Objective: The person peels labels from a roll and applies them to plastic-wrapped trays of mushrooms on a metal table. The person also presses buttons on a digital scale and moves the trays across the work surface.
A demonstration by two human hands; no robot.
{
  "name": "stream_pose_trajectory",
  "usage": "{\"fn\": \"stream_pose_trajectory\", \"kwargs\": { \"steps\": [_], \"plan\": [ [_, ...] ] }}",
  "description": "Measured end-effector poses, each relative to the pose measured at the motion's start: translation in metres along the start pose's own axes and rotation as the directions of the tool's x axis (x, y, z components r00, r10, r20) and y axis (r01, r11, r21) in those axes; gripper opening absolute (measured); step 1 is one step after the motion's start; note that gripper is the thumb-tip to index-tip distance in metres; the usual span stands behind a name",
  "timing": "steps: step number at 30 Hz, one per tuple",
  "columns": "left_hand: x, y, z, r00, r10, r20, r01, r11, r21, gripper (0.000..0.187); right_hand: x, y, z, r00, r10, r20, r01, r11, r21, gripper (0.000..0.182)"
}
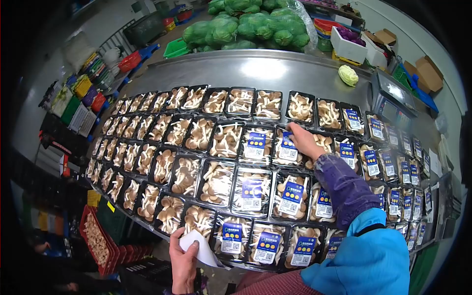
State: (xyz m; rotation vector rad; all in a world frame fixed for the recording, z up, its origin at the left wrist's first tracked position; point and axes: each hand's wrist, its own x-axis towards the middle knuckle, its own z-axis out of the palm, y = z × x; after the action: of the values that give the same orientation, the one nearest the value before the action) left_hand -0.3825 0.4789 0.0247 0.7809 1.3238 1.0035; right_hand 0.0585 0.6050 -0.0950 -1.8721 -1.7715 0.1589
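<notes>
Left hand (185,256), lower centre, pinches white paper (200,250); right hand (304,141), right of centre, touches labelled mushroom tray (286,147), finger spacing unclear.

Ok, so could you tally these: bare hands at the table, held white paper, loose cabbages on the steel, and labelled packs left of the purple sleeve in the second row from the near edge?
Hands (left hand, right hand): 2
White paper: 1
Loose cabbage: 1
Labelled packs there: 3
Total: 7
</notes>
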Motion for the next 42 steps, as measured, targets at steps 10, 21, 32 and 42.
{"fn": "stream_pose_trajectory", "kwargs": {
  "steps": [10,21,32,42],
  "plan": [
    [-0.021,0.023,0.0,0.99,0.008,0.143,0.001,0.998,-0.067,0.048,-0.033,-0.139,-0.008,0.986,-0.127,0.11,0.092,0.957,0.274,0.056],
    [-0.042,0.029,-0.039,0.971,0.234,0.045,-0.217,0.946,-0.242,0.041,-0.131,-0.33,-0.002,0.766,-0.398,0.505,-0.341,0.414,0.844,0.019],
    [-0.044,0.008,-0.029,0.949,-0.02,0.315,0.07,0.987,-0.148,0.034,-0.124,-0.324,0.006,0.668,-0.69,-0.278,0.737,0.563,0.374,0.021],
    [0.016,-0.033,-0.086,0.989,0.091,-0.114,-0.062,0.969,0.237,0.044,-0.091,-0.143,-0.119,0.973,0.186,0.134,-0.217,0.563,0.797,0.02]
  ]
}}
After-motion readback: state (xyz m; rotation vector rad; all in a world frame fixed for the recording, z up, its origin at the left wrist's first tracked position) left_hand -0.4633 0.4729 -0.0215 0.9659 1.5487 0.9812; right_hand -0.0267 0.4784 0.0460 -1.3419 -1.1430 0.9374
